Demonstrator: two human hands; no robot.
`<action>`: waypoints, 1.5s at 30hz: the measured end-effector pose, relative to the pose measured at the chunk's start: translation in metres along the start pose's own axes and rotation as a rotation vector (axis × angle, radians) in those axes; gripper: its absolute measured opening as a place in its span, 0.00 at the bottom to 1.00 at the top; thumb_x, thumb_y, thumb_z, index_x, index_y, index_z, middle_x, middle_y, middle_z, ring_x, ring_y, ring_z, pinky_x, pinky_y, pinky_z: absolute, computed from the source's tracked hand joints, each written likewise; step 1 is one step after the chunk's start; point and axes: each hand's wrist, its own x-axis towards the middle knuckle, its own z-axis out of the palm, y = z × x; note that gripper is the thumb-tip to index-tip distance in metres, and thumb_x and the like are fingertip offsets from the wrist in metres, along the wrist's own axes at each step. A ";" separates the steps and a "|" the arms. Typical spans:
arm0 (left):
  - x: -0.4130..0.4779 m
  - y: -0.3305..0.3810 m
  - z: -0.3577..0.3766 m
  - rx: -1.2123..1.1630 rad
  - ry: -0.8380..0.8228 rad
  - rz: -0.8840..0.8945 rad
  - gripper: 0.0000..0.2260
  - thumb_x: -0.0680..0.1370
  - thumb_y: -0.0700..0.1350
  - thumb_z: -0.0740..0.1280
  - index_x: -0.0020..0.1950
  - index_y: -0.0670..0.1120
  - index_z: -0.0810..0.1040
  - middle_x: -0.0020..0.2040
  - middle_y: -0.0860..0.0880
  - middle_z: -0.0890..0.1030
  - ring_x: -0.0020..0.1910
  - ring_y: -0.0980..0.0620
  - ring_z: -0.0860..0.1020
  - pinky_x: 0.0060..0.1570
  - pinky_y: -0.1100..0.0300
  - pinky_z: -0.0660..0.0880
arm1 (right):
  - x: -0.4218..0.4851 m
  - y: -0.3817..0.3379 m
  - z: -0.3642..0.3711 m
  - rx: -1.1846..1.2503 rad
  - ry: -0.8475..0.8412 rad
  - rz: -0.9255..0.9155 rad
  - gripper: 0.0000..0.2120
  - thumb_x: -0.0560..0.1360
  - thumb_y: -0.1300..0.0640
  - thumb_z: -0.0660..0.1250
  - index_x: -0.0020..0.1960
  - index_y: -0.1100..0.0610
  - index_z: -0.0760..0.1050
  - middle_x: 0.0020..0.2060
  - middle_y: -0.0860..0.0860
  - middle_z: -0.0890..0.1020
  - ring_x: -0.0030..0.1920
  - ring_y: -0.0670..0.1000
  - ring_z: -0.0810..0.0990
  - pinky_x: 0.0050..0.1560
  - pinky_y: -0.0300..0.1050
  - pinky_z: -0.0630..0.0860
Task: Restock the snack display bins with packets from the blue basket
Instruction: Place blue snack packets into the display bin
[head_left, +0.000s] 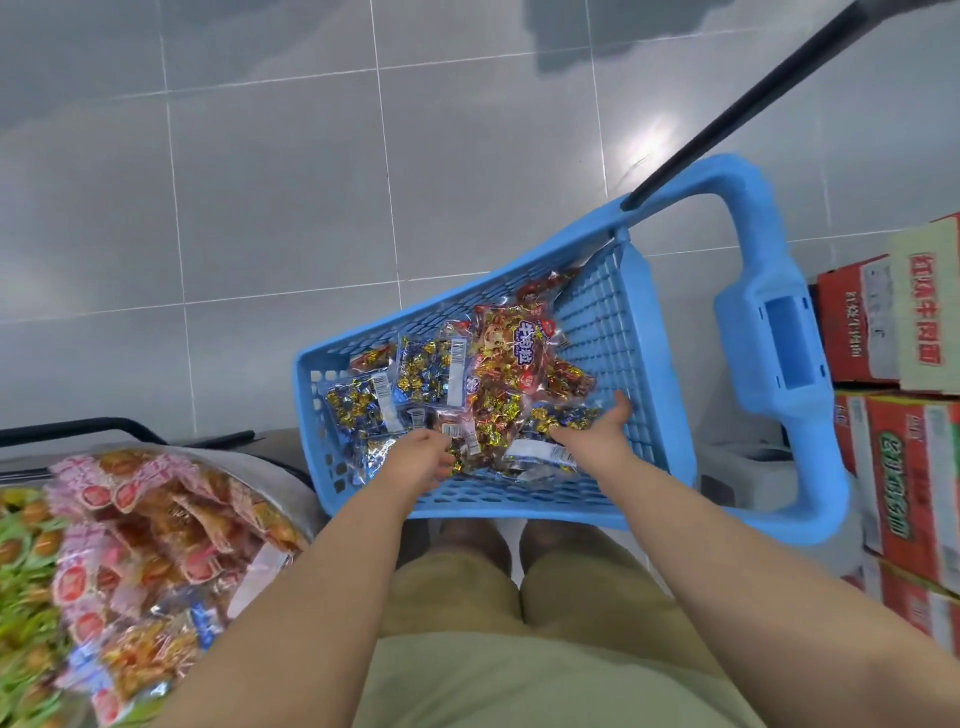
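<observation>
The blue basket (597, 499) sits on the floor in front of my legs, holding several clear packets of wrapped sweets. A large red and orange packet (511, 353) lies on top at the far side, with blue and gold packets (426, 371) to its left. My left hand (423, 457) reaches into the near part of the basket, its fingers curling at a packet (470, 441); the grip itself is hidden. My right hand (597, 428) is spread, fingers straight, over the packets on the right.
A display bin (156, 545) heaped with pink and orange snack packets is at lower left, green packets beside it. Stacked red cartons (904, 467) stand at the right. The basket's blue handle (774, 332) and a black pole (753, 98) extend far right. Grey tiled floor lies beyond.
</observation>
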 end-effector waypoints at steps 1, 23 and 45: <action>-0.002 0.005 0.000 -0.044 -0.012 0.014 0.08 0.81 0.47 0.62 0.56 0.44 0.73 0.44 0.46 0.79 0.37 0.50 0.76 0.36 0.59 0.72 | 0.001 0.000 -0.004 0.012 -0.033 -0.030 0.48 0.71 0.65 0.71 0.74 0.46 0.39 0.70 0.62 0.60 0.57 0.56 0.71 0.60 0.51 0.71; -0.037 0.006 -0.020 -0.715 -0.503 0.205 0.27 0.69 0.66 0.63 0.58 0.49 0.79 0.55 0.46 0.78 0.54 0.46 0.77 0.45 0.52 0.79 | -0.074 -0.011 0.056 -0.740 -0.378 -0.795 0.34 0.69 0.53 0.73 0.72 0.48 0.64 0.63 0.48 0.68 0.64 0.48 0.67 0.62 0.38 0.63; 0.016 -0.053 -0.087 -1.057 0.114 0.233 0.08 0.77 0.32 0.65 0.47 0.44 0.73 0.36 0.48 0.85 0.34 0.50 0.84 0.31 0.57 0.80 | 0.046 -0.069 0.156 -1.422 -0.101 -0.584 0.41 0.72 0.40 0.66 0.75 0.56 0.52 0.74 0.57 0.55 0.72 0.62 0.57 0.68 0.59 0.60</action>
